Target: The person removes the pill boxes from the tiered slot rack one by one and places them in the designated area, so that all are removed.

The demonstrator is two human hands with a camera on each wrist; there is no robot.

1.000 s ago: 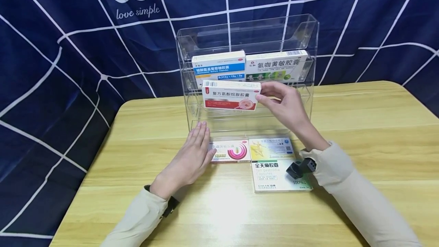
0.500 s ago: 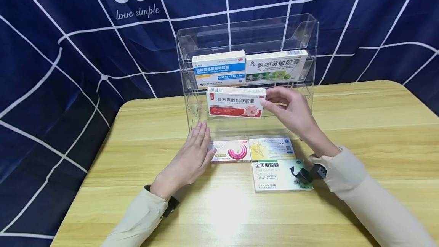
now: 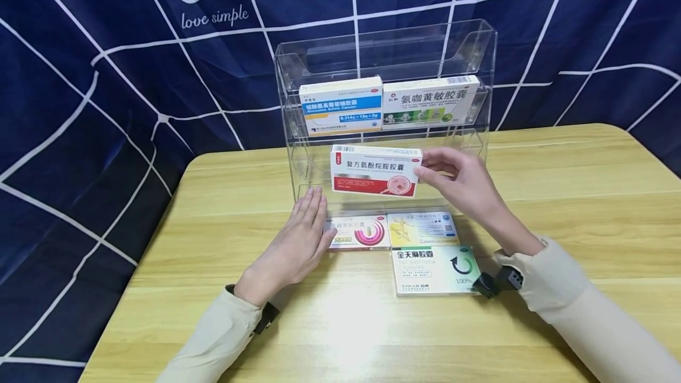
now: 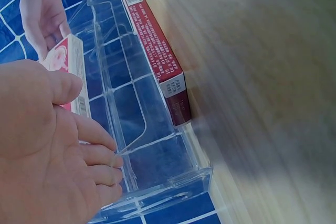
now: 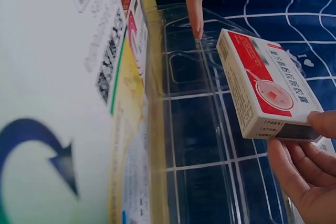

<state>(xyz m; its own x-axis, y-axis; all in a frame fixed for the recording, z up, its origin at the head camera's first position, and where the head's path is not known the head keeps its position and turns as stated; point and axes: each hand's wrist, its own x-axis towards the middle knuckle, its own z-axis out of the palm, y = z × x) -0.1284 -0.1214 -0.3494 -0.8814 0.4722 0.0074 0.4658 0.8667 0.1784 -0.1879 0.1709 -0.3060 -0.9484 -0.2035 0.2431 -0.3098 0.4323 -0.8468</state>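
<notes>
My right hand (image 3: 465, 185) pinches the right end of a white and red medicine box (image 3: 375, 173), thumb in front. The box is tilted slightly, held in front of the lower part of a clear acrylic rack (image 3: 385, 52). My left hand (image 3: 289, 247) has straight fingers, their tips at the rack's lower left front. In the left wrist view its fingertips touch the clear plastic edge. Beside its thumb lies a medicine box with a pink ring design (image 3: 367, 232). The right wrist view shows the red and white box (image 5: 268, 85) gripped at its end.
A blue and white box (image 3: 340, 108) and a white and green box (image 3: 428, 102) stand side by side in the rack's middle tier. On the wooden table (image 3: 223, 205), a yellow and blue box (image 3: 422, 229) and a larger white capsule box (image 3: 431, 276) lie flat before the rack.
My right hand has carried the white and red box downward and a little to the right, away from the upper boxes. The left hand has stayed in place.
</notes>
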